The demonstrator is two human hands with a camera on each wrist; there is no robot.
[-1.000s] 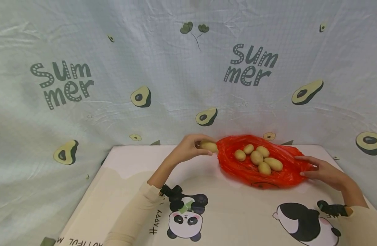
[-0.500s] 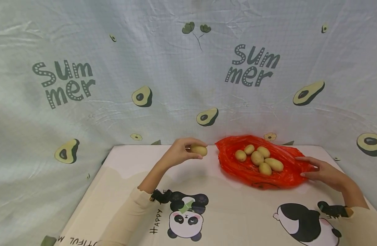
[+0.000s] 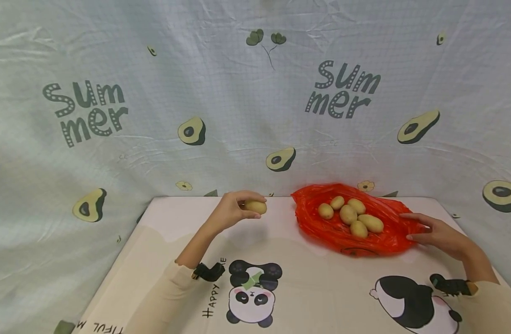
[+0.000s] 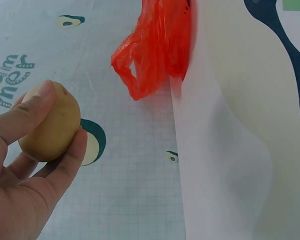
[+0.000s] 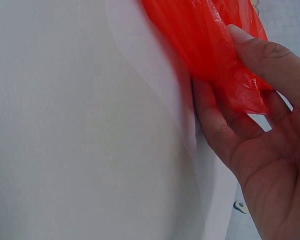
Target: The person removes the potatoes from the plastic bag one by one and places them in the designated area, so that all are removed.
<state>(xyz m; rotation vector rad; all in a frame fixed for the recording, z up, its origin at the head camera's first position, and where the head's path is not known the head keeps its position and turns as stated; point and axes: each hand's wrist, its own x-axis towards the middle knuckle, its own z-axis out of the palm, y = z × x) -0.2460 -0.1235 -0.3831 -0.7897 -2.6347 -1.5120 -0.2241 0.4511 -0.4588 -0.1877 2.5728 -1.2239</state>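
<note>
My left hand (image 3: 228, 212) grips a yellow-skinned potato (image 3: 256, 207) above the back part of the table, to the left of a red plastic bag (image 3: 322, 235). In the left wrist view the thumb lies across one side of this potato (image 4: 61, 122) and the fingers wrap the other. The bag lies spread out at the back right, with several potatoes (image 3: 348, 214) resting on it. At its right end my right hand (image 3: 443, 236) holds the plastic. The right wrist view has the thumb on the bag's red edge (image 5: 245, 95) and the fingers behind it.
The table (image 3: 305, 287) has a cover printed with pandas and lettering. Behind its back edge hangs a pale curtain (image 3: 230, 93) with avocado prints, close to the bag. Black straps with wrist cameras (image 3: 209, 272) sit on both wrists.
My left hand has carried the potato leftward, away from the bag's left edge. The right hand and the potatoes on the bag stay where they were.
</note>
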